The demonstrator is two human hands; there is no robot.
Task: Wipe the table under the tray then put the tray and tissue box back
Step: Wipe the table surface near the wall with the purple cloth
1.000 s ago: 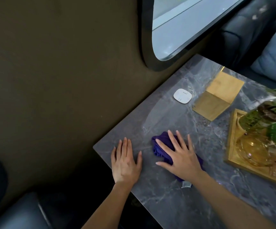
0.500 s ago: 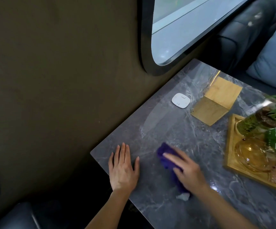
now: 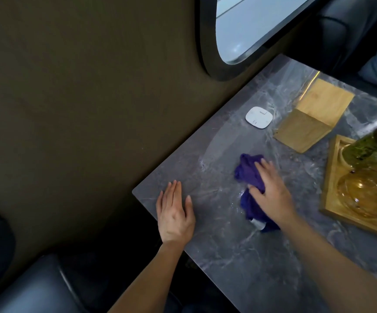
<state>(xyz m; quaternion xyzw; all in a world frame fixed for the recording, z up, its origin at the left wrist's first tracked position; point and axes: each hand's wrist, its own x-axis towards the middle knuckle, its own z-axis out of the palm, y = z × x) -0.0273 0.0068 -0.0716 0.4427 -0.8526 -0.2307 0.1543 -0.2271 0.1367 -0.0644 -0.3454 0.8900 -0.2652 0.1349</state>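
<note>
A grey marble table [image 3: 239, 256] stands against a dark wall. My right hand [image 3: 272, 193] presses down on a crumpled purple cloth [image 3: 249, 171] near the middle of the table, blurred with motion. My left hand [image 3: 175, 214] lies flat, fingers together, on the table's near left corner and holds nothing. A wooden tissue box [image 3: 311, 118] sits farther back on the table. At the right edge of the view is a wooden tray [image 3: 332, 177] with an amber glass teapot [image 3: 368, 195] and a glass vase of green plants [image 3: 372, 147] on it.
A small white square device [image 3: 259, 117] lies on the table by the wall, left of the tissue box. An oval window [image 3: 250, 26] is set in the wall above. Dark seats lie at the lower left and upper right.
My right hand has slid the purple cloth to the right and a little farther from me across the table. My left hand has stayed flat at the corner.
</note>
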